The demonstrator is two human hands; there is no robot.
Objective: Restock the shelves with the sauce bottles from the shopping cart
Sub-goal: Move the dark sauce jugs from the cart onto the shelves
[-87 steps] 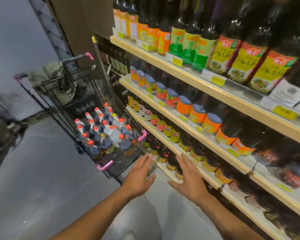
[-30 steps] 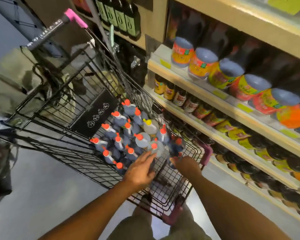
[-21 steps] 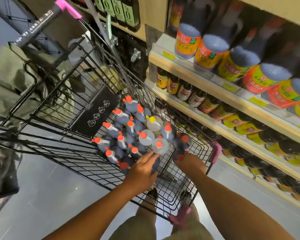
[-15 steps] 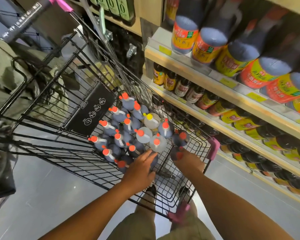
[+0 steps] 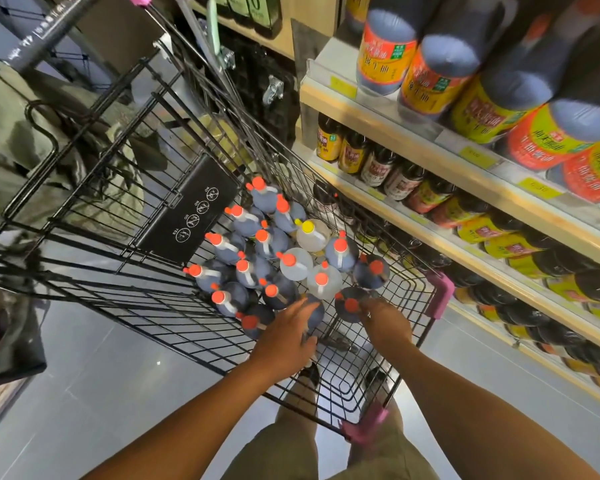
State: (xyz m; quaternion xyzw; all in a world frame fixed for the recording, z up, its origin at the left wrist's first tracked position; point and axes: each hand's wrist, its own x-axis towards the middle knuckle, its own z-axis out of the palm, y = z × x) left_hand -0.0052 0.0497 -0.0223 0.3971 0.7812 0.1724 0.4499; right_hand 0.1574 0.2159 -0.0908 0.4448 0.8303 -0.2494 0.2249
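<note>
— Head view: where are the sauce bottles (image 5: 246,271)?
— All that I can see stand bunched in the shopping cart (image 5: 118,216), red caps up, with a yellow-capped bottle (image 5: 309,233) among them.
— And the hands?
— The left hand (image 5: 284,336) wraps fingers and thumb round the nearest dark bottle (image 5: 315,311). The right hand (image 5: 383,323) curls its fingers over a red-capped dark bottle (image 5: 349,306) just beside it. Neither bottle looks lifted clear of the cart.
— How far along, then?
— Early, I judge: over a dozen bottles wait in the cart. The shelves (image 5: 430,133), just beside it on the right, look full along the front, so I cannot tell which gap is meant.
</note>
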